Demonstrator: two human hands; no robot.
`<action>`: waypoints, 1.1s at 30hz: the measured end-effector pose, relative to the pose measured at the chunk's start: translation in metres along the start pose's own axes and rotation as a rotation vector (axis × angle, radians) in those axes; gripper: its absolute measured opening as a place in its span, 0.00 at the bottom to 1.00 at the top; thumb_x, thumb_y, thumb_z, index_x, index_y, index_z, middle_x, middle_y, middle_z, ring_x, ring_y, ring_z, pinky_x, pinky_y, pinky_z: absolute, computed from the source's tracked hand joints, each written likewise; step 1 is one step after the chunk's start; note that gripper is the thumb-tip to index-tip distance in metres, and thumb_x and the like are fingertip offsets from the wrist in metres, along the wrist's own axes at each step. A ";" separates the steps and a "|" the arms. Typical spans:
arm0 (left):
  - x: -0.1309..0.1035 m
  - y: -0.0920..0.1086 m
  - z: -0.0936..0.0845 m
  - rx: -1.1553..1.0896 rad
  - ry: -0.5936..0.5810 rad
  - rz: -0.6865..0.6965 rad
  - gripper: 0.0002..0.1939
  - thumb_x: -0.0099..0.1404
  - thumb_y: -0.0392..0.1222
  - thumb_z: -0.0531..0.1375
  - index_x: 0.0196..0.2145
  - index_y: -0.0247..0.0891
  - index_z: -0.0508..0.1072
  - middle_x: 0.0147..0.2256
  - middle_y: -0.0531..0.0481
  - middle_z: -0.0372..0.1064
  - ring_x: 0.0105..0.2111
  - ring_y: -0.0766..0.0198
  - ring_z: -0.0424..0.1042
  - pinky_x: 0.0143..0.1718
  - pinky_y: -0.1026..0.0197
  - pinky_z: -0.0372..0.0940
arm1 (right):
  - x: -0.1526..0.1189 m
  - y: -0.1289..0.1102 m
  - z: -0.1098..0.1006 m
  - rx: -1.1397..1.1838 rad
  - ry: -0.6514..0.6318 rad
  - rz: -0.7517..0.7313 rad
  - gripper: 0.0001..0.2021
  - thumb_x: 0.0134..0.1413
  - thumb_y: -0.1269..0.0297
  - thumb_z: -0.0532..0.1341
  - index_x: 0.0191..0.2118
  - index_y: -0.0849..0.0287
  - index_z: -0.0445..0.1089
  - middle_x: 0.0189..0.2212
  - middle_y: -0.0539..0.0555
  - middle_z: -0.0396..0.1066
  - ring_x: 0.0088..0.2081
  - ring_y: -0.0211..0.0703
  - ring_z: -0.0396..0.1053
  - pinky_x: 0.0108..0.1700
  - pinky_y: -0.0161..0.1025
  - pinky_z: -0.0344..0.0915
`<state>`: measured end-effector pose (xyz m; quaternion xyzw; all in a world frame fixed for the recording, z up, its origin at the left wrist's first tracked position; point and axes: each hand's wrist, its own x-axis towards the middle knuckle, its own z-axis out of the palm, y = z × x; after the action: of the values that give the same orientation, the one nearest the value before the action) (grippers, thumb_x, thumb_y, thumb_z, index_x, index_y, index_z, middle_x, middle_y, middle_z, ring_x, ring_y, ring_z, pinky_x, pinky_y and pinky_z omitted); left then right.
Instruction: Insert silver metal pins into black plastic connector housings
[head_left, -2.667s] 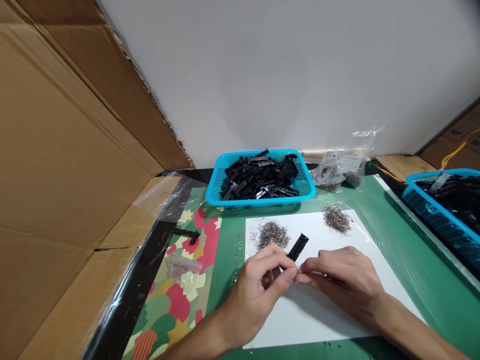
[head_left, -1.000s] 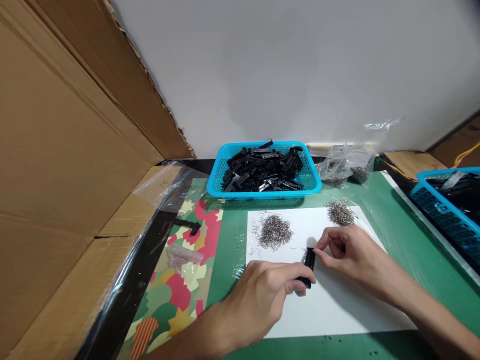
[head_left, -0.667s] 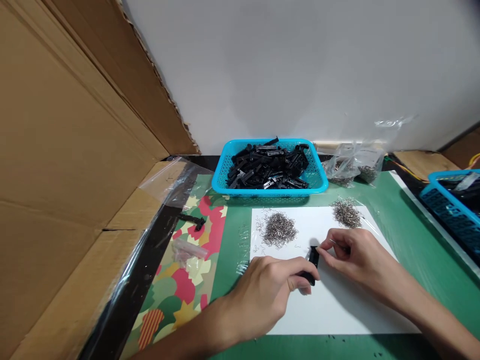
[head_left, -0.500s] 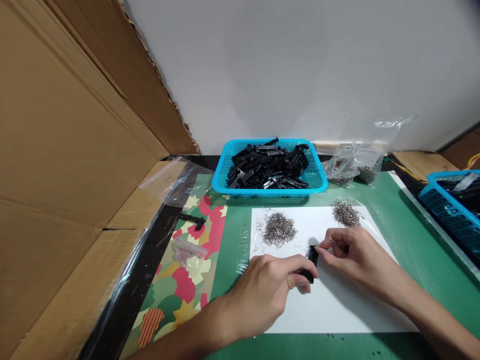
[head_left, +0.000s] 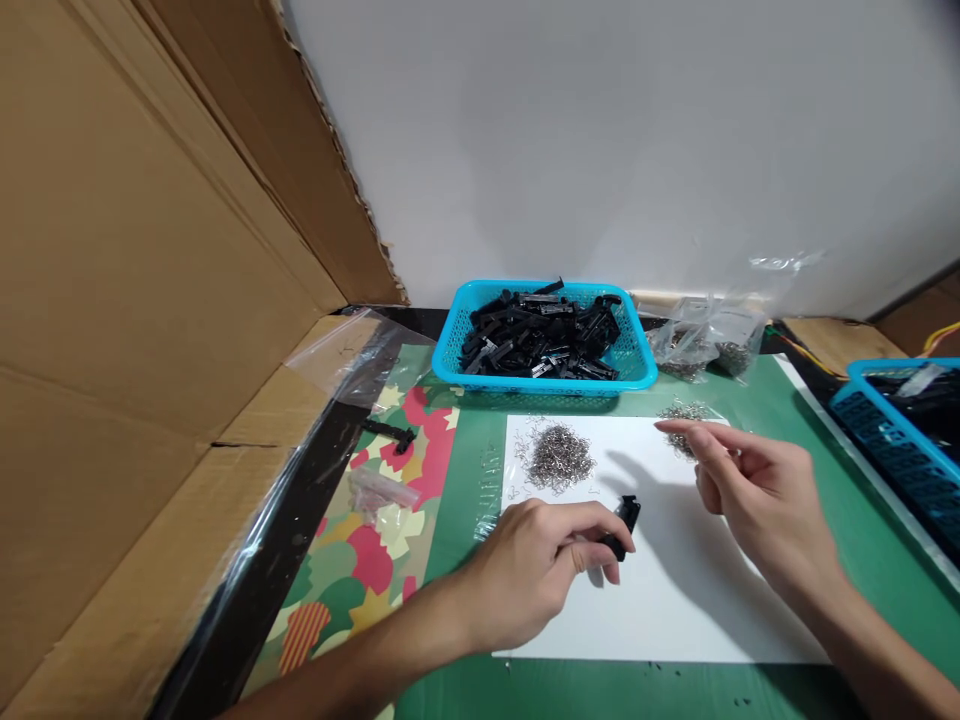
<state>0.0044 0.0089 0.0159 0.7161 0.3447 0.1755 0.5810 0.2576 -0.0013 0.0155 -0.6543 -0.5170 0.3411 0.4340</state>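
My left hand [head_left: 536, 560] is closed, pinching a small black plastic part [head_left: 629, 512] between thumb and fingers above the white sheet [head_left: 660, 610]. The upper end of the part sticks out past the fingertips; its lower end is partly covered. My right hand [head_left: 757, 490] is raised to the right, apart from the part. Its index finger points left, the thumb stands off below it, and the other fingers curl in; I see nothing held. Just behind that index finger lies a pile of small metal springs or clips [head_left: 681, 412], partly hidden. A larger pile of similar pieces [head_left: 559, 457] lies left on the sheet.
A blue basket [head_left: 544, 385] full of black parts stands at the back. Clear bags of metal pieces [head_left: 682, 350] lie beside it. Another blue basket [head_left: 885, 405] is at right. A loose black part [head_left: 390, 433] lies on patterned paper [head_left: 367, 560], by a cardboard wall [head_left: 150, 250].
My right hand has left the black part and moved up and right, its index finger now stretched out. My left hand still grips the part in nearly the same place.
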 end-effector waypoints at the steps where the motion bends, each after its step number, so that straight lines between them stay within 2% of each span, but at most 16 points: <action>1: 0.000 0.001 0.000 0.015 -0.015 0.001 0.15 0.73 0.29 0.57 0.48 0.42 0.82 0.37 0.54 0.84 0.39 0.65 0.81 0.44 0.65 0.68 | -0.001 0.001 0.003 0.058 0.008 -0.023 0.29 0.70 0.39 0.58 0.49 0.61 0.83 0.15 0.44 0.54 0.18 0.38 0.52 0.23 0.38 0.51; 4: 0.000 0.003 0.000 0.102 -0.041 0.027 0.16 0.74 0.29 0.57 0.49 0.44 0.82 0.38 0.56 0.85 0.40 0.64 0.82 0.44 0.65 0.67 | -0.004 0.004 0.010 0.191 -0.114 -0.084 0.33 0.75 0.38 0.49 0.49 0.60 0.83 0.16 0.49 0.65 0.20 0.43 0.64 0.26 0.40 0.60; 6: -0.001 0.003 0.000 0.162 -0.050 0.053 0.16 0.73 0.29 0.59 0.50 0.45 0.81 0.37 0.56 0.85 0.39 0.63 0.83 0.43 0.65 0.66 | -0.004 0.005 0.012 0.168 -0.176 -0.173 0.36 0.75 0.36 0.46 0.46 0.57 0.83 0.27 0.56 0.74 0.30 0.47 0.72 0.34 0.43 0.65; 8: -0.001 0.002 0.001 0.187 -0.054 0.064 0.18 0.72 0.29 0.59 0.54 0.46 0.79 0.37 0.57 0.85 0.39 0.63 0.83 0.42 0.66 0.66 | -0.004 0.004 0.012 0.096 -0.151 -0.288 0.37 0.73 0.34 0.45 0.39 0.56 0.83 0.35 0.58 0.74 0.38 0.48 0.71 0.39 0.43 0.66; 10: -0.001 0.000 0.002 0.188 -0.056 0.060 0.21 0.72 0.28 0.60 0.58 0.47 0.75 0.37 0.58 0.85 0.39 0.64 0.83 0.42 0.66 0.66 | -0.004 0.003 0.010 0.055 -0.133 -0.323 0.41 0.73 0.32 0.42 0.29 0.56 0.79 0.31 0.57 0.71 0.33 0.45 0.67 0.35 0.42 0.64; 13: -0.001 -0.002 0.003 0.210 -0.048 0.060 0.20 0.72 0.29 0.61 0.57 0.47 0.74 0.37 0.58 0.85 0.38 0.63 0.83 0.41 0.66 0.66 | -0.003 0.003 0.009 0.011 -0.164 -0.238 0.47 0.71 0.29 0.34 0.18 0.57 0.69 0.16 0.53 0.60 0.20 0.39 0.57 0.22 0.39 0.52; 16: -0.001 -0.003 0.004 0.243 -0.040 0.078 0.16 0.72 0.30 0.61 0.54 0.46 0.77 0.37 0.58 0.85 0.37 0.63 0.83 0.38 0.67 0.65 | -0.001 0.003 0.013 -0.063 -0.101 -0.181 0.48 0.70 0.27 0.37 0.14 0.57 0.67 0.10 0.52 0.56 0.14 0.36 0.54 0.18 0.38 0.44; 21: 0.000 -0.003 0.004 0.251 -0.044 0.105 0.14 0.73 0.31 0.62 0.51 0.45 0.79 0.37 0.57 0.85 0.35 0.63 0.83 0.37 0.66 0.65 | 0.002 0.003 0.024 -0.047 0.025 -0.195 0.46 0.72 0.30 0.42 0.12 0.57 0.65 0.09 0.52 0.60 0.13 0.35 0.57 0.18 0.37 0.48; 27: 0.001 -0.002 0.005 0.240 -0.054 0.122 0.15 0.72 0.28 0.62 0.51 0.44 0.79 0.37 0.56 0.85 0.35 0.64 0.83 0.36 0.67 0.66 | 0.000 0.003 0.030 -0.111 0.044 -0.325 0.44 0.76 0.35 0.45 0.12 0.57 0.64 0.11 0.51 0.63 0.15 0.34 0.61 0.21 0.36 0.54; 33: 0.001 -0.003 0.004 0.263 -0.052 0.110 0.15 0.72 0.28 0.62 0.49 0.45 0.79 0.37 0.56 0.85 0.36 0.63 0.84 0.36 0.67 0.66 | 0.000 0.005 0.032 -0.115 0.049 -0.356 0.43 0.78 0.39 0.44 0.12 0.57 0.64 0.11 0.50 0.63 0.14 0.33 0.61 0.21 0.35 0.54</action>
<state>0.0071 0.0071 0.0120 0.8083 0.3097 0.1418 0.4802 0.2311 0.0052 -0.0015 -0.5843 -0.6326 0.2126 0.4618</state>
